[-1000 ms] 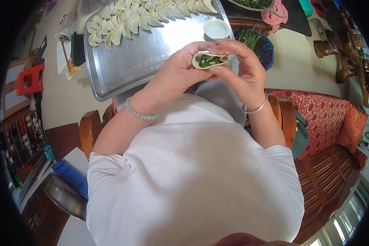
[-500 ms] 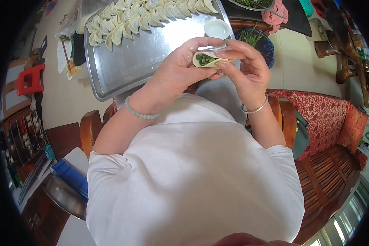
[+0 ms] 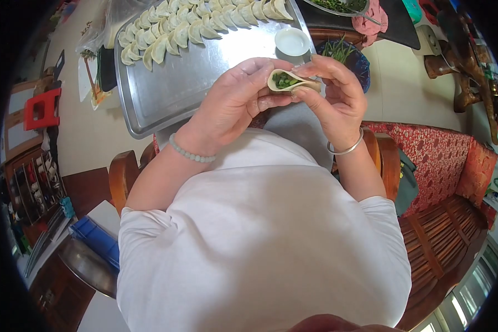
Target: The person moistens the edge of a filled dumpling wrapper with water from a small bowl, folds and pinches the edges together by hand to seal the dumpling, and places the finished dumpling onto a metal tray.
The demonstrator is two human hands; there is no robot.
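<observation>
A half-folded dumpling [image 3: 285, 82] is between my two hands, its pale round wrapper open toward the left with chopped green filling showing inside. My left hand [image 3: 240, 94] cradles the open end, fingers curled around and beneath it. Thumb and fingers of my right hand [image 3: 335, 91] pinch the folded right end together. Just beyond my hands, a small white bowl [image 3: 292, 42] of clear liquid stands on the metal tray [image 3: 166, 94]. Rows of finished dumplings [image 3: 196, 30] lie along the tray's far side.
A metal bowl of chopped greens [image 3: 343, 5] stands at the back right, near a pink cloth [image 3: 372, 19]. Below it is a dark basin [image 3: 359, 69] with green stalks. Wooden chair arms [image 3: 124, 177] flank me; a red-covered bench [image 3: 431, 160] is at right.
My left thumb has moved up from below the wrapper toward its upper rim. The dumpling has shifted slightly right, its opening wider and rounder. My right hand keeps its pinch.
</observation>
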